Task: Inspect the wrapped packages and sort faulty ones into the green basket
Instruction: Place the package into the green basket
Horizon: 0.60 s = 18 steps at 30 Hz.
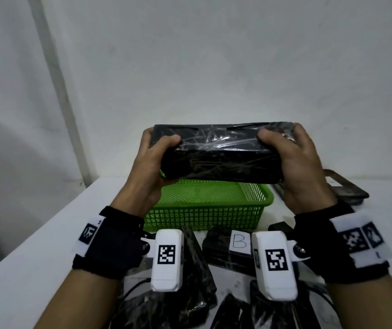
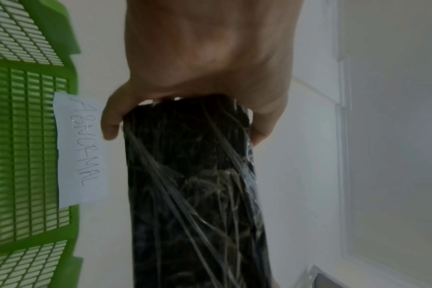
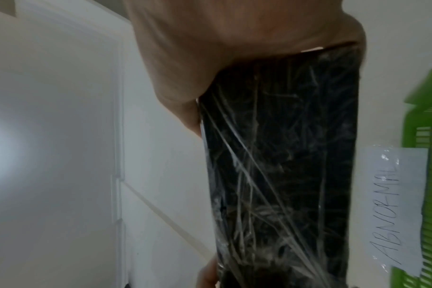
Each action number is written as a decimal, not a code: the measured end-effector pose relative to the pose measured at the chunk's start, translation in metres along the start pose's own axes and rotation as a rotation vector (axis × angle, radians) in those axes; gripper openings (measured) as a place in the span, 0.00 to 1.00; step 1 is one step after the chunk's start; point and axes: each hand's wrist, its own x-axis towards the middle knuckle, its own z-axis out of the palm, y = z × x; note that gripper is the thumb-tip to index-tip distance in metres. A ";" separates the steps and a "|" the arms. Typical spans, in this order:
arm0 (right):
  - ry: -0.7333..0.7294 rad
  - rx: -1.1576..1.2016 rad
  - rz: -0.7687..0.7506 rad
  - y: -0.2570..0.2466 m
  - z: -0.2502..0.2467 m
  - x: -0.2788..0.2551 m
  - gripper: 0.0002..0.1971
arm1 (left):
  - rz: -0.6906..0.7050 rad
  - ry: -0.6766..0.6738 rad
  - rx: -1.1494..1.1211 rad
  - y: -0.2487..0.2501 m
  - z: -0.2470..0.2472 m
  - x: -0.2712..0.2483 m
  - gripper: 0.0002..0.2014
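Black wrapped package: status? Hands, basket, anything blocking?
Left hand and right hand grip opposite ends of the black film-wrapped rectangular package, held level. Green plastic mesh basket below it, labelled ABNORMAL. No obstruction seen.

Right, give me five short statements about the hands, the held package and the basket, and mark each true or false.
1. Both hands grip one black wrapped package, the left hand at one end, the right hand at the other. True.
2. The package lies inside the green basket. False: it is held up in the air above it.
3. The basket's paper label reads ABNORMAL. True.
4. The held package is wrapped in brown paper. False: wrinkled clear film covers it.
5. More dark packages lie on the table. True.
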 end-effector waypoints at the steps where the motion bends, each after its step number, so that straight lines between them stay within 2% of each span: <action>1: 0.014 0.002 -0.013 0.002 0.001 -0.001 0.09 | 0.024 0.004 0.008 -0.001 0.002 0.000 0.12; 6: 0.024 0.042 -0.038 0.005 -0.003 0.001 0.10 | 0.088 -0.002 0.080 -0.006 0.006 -0.001 0.08; 8: -0.001 0.047 -0.074 0.004 -0.008 0.002 0.09 | 0.084 -0.034 0.202 -0.002 0.003 -0.001 0.05; 9: -0.019 0.060 -0.103 0.003 -0.011 0.003 0.10 | 0.061 -0.055 0.286 0.003 0.000 -0.001 0.08; 11: -0.057 0.047 -0.180 0.001 -0.016 0.002 0.11 | -0.036 -0.113 0.403 0.011 -0.008 -0.002 0.22; 13: -0.032 -0.058 -0.227 0.000 -0.018 0.003 0.13 | -0.124 -0.138 0.373 0.014 -0.014 -0.001 0.30; 15: 0.053 -0.175 -0.128 0.002 -0.015 0.006 0.18 | -0.158 -0.109 0.256 0.011 -0.015 -0.001 0.27; 17: 0.079 -0.272 0.102 0.000 -0.011 0.005 0.29 | -0.117 -0.046 0.161 0.005 -0.013 0.001 0.18; 18: 0.048 -0.276 0.222 -0.003 -0.010 0.004 0.32 | -0.092 -0.028 0.134 0.000 -0.014 0.003 0.10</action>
